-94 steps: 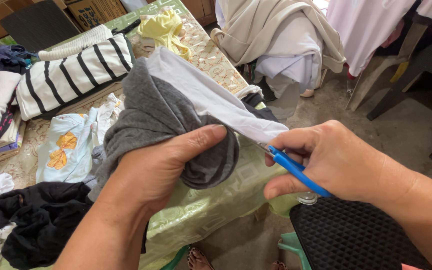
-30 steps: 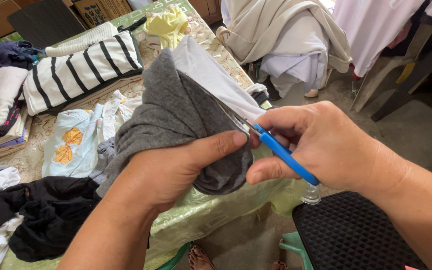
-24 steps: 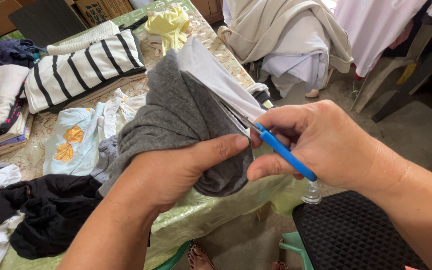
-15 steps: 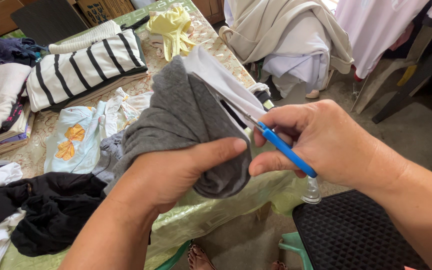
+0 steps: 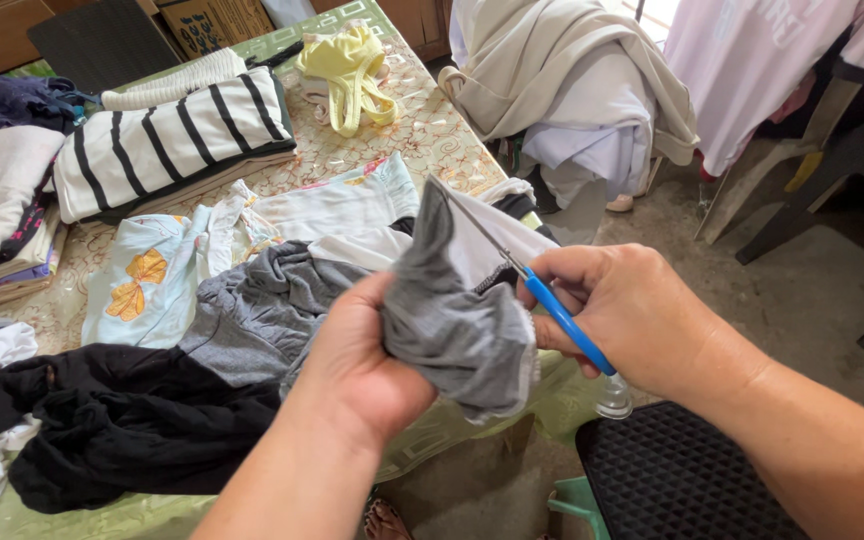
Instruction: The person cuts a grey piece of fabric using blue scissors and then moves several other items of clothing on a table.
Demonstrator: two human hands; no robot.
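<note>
A grey garment point(image 5: 452, 320) is held bunched above the near edge of the counter point(image 5: 422, 130), with the left hand point(image 5: 367, 365) clenched around its lower folds. A blue-handled tool point(image 5: 552, 310) with a thin metal tip is gripped by the fingers point(image 5: 562, 270) of the right hand point(image 5: 632, 315), and the tip is laid against a raised fold of the grey fabric. On the counter, a black garment point(image 5: 122, 430) is seen at the near left, a pale blue garment with an orange motif point(image 5: 142, 290) beyond it, a folded black-and-white striped garment point(image 5: 172, 140) farther back, and a yellow garment point(image 5: 347, 65) at the far end. A black mesh surface point(image 5: 672, 470) lies below the right forearm.
</note>
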